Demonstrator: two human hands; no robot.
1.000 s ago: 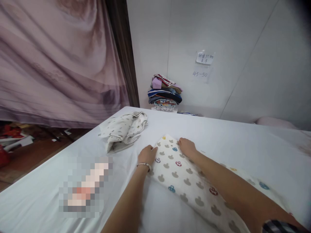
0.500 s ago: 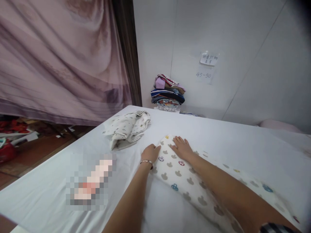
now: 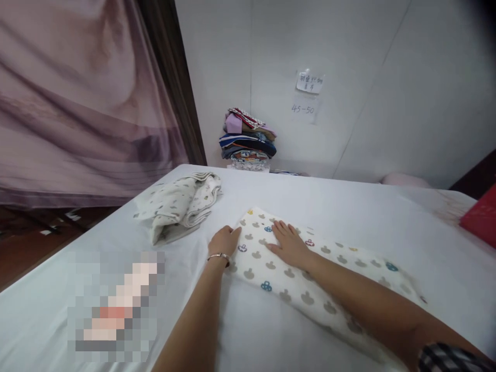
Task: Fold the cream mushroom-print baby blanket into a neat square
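Observation:
A white cloth (image 3: 267, 266) printed with grey, blue and yellow mushroom-like shapes lies in a long folded strip on the white-covered table (image 3: 248, 330). At its left edge is my left hand (image 3: 225, 242), wearing a bracelet, with curled fingers and the thumb on the cloth's border. My right hand (image 3: 289, 243) presses flat on top of the cloth with its fingers stretched out. Left of my left hand sits a second, loosely folded white cloth (image 3: 178, 206) with small grey-green prints.
A pixelated object (image 3: 124, 297) lies at the table's left; I cannot tell what it is. Folded fabrics form a stack (image 3: 248, 139) against the wall beyond the table. A pink curtain (image 3: 77, 103) hangs at left. Something red (image 3: 480, 217) stands at the right edge.
My right hand has slid slightly nearer along the cloth, uncovering more print near the far edge. My left hand keeps its place at the cloth's left edge. The view has turned rightward.

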